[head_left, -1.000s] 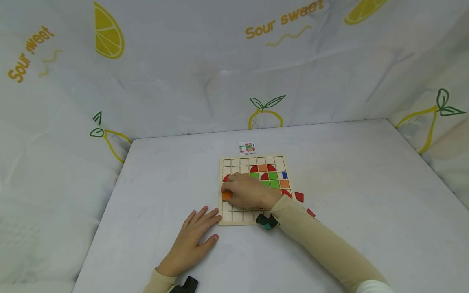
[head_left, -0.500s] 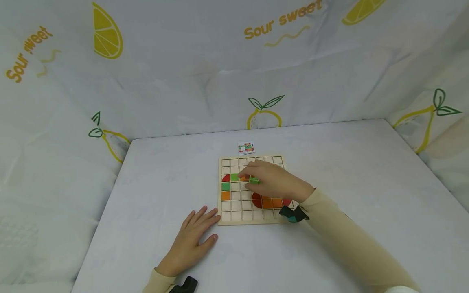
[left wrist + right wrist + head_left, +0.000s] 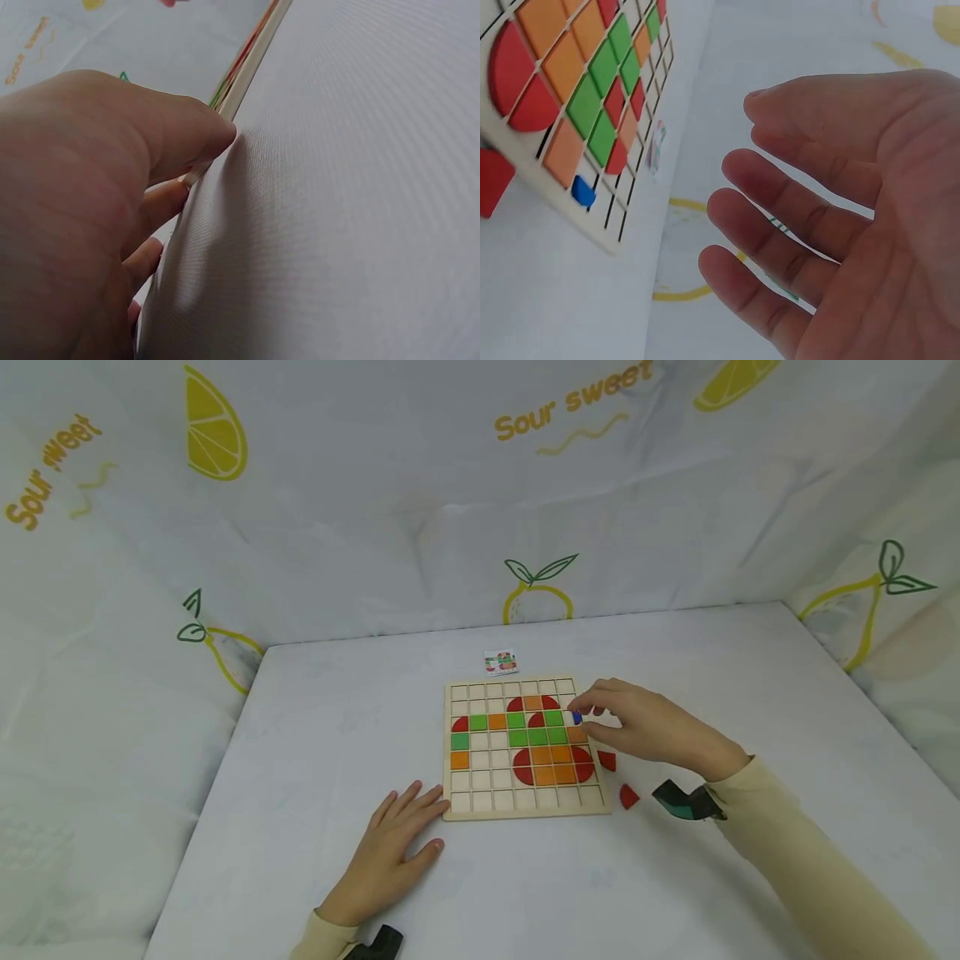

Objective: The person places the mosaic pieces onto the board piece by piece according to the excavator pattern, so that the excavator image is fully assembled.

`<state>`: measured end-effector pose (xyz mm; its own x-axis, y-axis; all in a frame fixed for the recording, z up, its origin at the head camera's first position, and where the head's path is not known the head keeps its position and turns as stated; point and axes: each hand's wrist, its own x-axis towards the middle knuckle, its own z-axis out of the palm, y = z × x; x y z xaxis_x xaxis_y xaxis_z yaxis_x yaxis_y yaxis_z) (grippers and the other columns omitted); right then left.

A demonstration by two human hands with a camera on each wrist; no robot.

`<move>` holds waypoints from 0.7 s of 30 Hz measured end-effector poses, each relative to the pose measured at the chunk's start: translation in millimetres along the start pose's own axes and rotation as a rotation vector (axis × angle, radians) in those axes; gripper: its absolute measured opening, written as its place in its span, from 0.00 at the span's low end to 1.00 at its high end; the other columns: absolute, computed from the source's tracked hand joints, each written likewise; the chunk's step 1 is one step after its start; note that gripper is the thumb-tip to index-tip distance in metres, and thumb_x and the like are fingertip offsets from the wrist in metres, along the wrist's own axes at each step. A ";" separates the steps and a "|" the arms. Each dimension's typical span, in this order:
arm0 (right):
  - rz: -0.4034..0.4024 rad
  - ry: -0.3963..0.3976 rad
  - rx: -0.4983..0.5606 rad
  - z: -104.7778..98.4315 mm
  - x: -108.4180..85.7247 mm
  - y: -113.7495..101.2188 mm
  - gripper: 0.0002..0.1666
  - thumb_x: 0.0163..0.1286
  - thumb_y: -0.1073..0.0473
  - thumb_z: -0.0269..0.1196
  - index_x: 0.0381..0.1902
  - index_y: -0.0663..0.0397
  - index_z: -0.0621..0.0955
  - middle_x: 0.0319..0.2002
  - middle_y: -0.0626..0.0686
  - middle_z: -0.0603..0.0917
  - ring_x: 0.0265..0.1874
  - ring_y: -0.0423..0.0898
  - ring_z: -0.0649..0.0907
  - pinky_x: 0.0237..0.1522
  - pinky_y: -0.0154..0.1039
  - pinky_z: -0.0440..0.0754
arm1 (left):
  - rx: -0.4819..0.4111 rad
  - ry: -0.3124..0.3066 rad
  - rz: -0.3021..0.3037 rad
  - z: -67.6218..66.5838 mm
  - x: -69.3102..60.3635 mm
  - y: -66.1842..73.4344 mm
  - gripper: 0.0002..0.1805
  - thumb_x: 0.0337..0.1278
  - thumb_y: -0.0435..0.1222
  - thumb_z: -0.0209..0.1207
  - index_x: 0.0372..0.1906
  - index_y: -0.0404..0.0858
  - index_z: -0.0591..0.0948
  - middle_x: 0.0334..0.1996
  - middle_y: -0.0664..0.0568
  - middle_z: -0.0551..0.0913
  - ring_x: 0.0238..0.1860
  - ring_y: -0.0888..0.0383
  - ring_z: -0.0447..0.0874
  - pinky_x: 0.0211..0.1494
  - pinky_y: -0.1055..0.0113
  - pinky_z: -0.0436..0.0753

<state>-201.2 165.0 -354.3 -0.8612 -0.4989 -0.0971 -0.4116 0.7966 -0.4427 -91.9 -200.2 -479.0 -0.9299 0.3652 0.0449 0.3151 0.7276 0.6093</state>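
Observation:
A wooden grid board (image 3: 482, 802) lies on the table, set with red, orange and green pieces. My left hand (image 3: 390, 858) rests on the table with fingers spread, fingertips at the board's lower left edge; the left wrist view shows its thumb near the board's side (image 3: 253, 73). Over the board's right edge hovers my right hand (image 3: 652, 722), fingers loosely bent. In the right wrist view nothing shows between its fingers (image 3: 757, 225), which are apart from the board. A small blue piece (image 3: 583, 192) sits in a cell near the edge, partly behind that hand in the head view.
Two loose red pieces lie right of the board: a red piece (image 3: 607, 761) near its edge and a red quarter-round piece (image 3: 628, 796) lower down. A small pattern card (image 3: 501, 662) lies behind the board. A white lemon-print cloth (image 3: 420, 560) hangs behind the table.
My right hand has moved from the board's left side across to its right edge, uncovering the coloured pieces. My left hand has stayed in place.

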 end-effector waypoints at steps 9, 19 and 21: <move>0.105 -0.036 -0.023 11.6 -15.1 28.7 0.20 0.69 0.54 0.68 0.57 0.51 0.83 0.50 0.52 0.84 0.50 0.51 0.82 0.47 0.48 0.88 | 0.006 0.030 0.019 -0.9 -0.9 0.8 0.27 0.64 0.40 0.65 0.68 0.49 0.78 0.74 0.58 0.71 0.81 0.50 0.57 0.82 0.50 0.47; 0.207 -0.103 -0.003 33.0 -17.5 45.1 0.22 0.67 0.55 0.68 0.57 0.57 0.84 0.48 0.53 0.85 0.45 0.48 0.82 0.48 0.49 0.89 | -0.006 0.030 0.024 0.5 0.1 1.4 0.27 0.64 0.39 0.65 0.68 0.49 0.77 0.74 0.58 0.71 0.81 0.50 0.57 0.82 0.50 0.46; 0.214 -0.107 -0.010 38.0 -17.2 46.7 0.23 0.66 0.54 0.69 0.56 0.56 0.84 0.48 0.52 0.84 0.43 0.46 0.81 0.47 0.47 0.89 | -0.003 0.042 0.032 0.5 -0.1 1.8 0.27 0.63 0.39 0.65 0.68 0.49 0.78 0.74 0.58 0.71 0.80 0.49 0.58 0.81 0.49 0.46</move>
<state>-194.2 197.8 -407.2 -0.8931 -0.3508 -0.2818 -0.2262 0.8914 -0.3926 -91.2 -198.6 -478.3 -0.9264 0.3637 0.0977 0.3447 0.7141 0.6092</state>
